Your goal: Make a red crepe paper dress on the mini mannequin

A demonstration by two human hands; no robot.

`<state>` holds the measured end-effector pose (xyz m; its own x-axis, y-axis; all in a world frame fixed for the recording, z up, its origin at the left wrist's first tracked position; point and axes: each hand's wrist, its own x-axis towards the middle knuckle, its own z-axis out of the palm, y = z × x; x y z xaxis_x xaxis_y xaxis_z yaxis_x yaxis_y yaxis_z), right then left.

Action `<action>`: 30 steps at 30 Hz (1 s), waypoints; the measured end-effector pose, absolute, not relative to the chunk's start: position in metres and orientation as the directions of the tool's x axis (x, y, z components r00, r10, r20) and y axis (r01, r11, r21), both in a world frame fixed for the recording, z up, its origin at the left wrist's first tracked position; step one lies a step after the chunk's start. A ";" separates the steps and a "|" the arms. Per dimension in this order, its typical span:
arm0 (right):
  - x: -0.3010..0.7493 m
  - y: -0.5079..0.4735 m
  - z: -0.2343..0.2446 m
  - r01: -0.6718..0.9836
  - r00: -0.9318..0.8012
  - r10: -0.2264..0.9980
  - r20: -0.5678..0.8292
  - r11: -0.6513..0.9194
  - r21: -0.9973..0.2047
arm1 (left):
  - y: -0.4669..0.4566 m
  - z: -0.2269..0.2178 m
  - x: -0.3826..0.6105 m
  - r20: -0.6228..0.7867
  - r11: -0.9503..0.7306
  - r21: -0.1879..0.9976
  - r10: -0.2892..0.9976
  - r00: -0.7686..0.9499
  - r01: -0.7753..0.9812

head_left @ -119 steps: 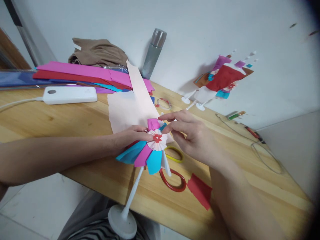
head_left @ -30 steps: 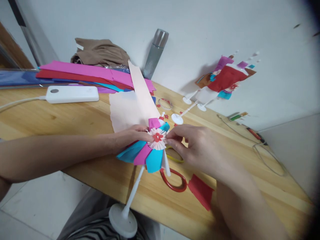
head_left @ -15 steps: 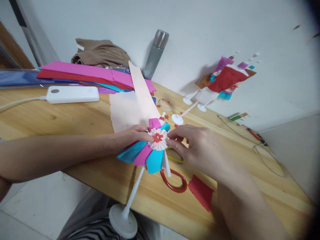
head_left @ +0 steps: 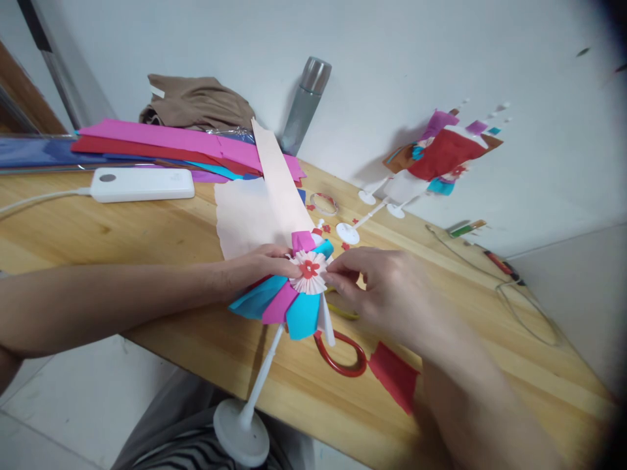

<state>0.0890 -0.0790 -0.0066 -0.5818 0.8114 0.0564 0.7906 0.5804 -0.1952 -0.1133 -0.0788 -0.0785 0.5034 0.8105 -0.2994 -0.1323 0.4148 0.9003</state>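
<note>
A small mannequin on a white stand [head_left: 260, 377] wears a paper dress [head_left: 302, 316] with turquoise and magenta panels. On its front sits a pleated pale pink paper rosette [head_left: 307, 287] with a red flower [head_left: 309, 268] at its centre. My left hand [head_left: 264, 264] grips the dress from the left, thumb on the rosette's edge. From the other side my right hand [head_left: 372, 277] pinches the rosette's right edge between thumb and fingers. Below lie scissors with a red handle [head_left: 360, 372], their blades hidden. A yellow ring-shaped thing [head_left: 343, 313] is partly covered by my right hand.
Pale pink paper [head_left: 240, 215] lies behind the dress, near a white power bank [head_left: 142, 185] and coloured paper strips [head_left: 171, 140]. A grey flask [head_left: 306, 104] and several dressed mannequins [head_left: 443, 156] stand by the wall. A red paper piece [head_left: 394, 377] lies front right.
My right hand has shifted slightly left, its fingertips closer in on the rosette's right edge. My left hand and the stand look the same.
</note>
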 end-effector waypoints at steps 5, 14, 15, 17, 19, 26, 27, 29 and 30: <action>0.088 -0.081 -0.006 0.745 -0.622 0.782 0.045 0.608 -0.276 | -0.079 -0.077 -0.112 -0.329 0.449 0.881 0.808 0.490 -0.149; 0.084 -0.081 -0.007 0.751 -0.615 0.789 0.021 0.593 -0.291 | -0.078 -0.078 -0.112 -0.312 0.434 0.888 0.812 0.494 -0.152; 0.083 -0.082 -0.006 0.747 -0.622 0.783 0.008 0.596 -0.294 | -0.078 -0.078 -0.112 -0.315 0.435 0.888 0.812 0.491 -0.151; 0.083 -0.082 -0.006 0.742 -0.631 0.776 -0.011 0.599 -0.300 | -0.079 -0.077 -0.112 -0.321 0.436 0.888 0.814 0.484 -0.145; 0.084 -0.081 -0.007 0.743 -0.629 0.778 -0.010 0.597 -0.302 | -0.079 -0.078 -0.112 -0.318 0.435 0.888 0.815 0.484 -0.150; 0.094 -0.077 -0.003 0.775 -0.595 0.804 0.014 0.578 -0.253 | -0.077 -0.080 -0.112 -0.290 0.422 0.890 0.816 0.499 -0.171; 0.095 -0.077 -0.002 0.784 -0.587 0.809 0.012 0.572 -0.241 | -0.078 -0.080 -0.113 -0.293 0.424 0.890 0.815 0.500 -0.168; 0.095 -0.076 0.000 0.802 -0.568 0.823 0.005 0.555 -0.221 | -0.078 -0.078 -0.112 -0.300 0.433 0.884 0.814 0.497 -0.174; 0.095 -0.075 0.001 0.810 -0.559 0.829 -0.001 0.545 -0.216 | -0.079 -0.077 -0.112 -0.302 0.441 0.878 0.812 0.499 -0.187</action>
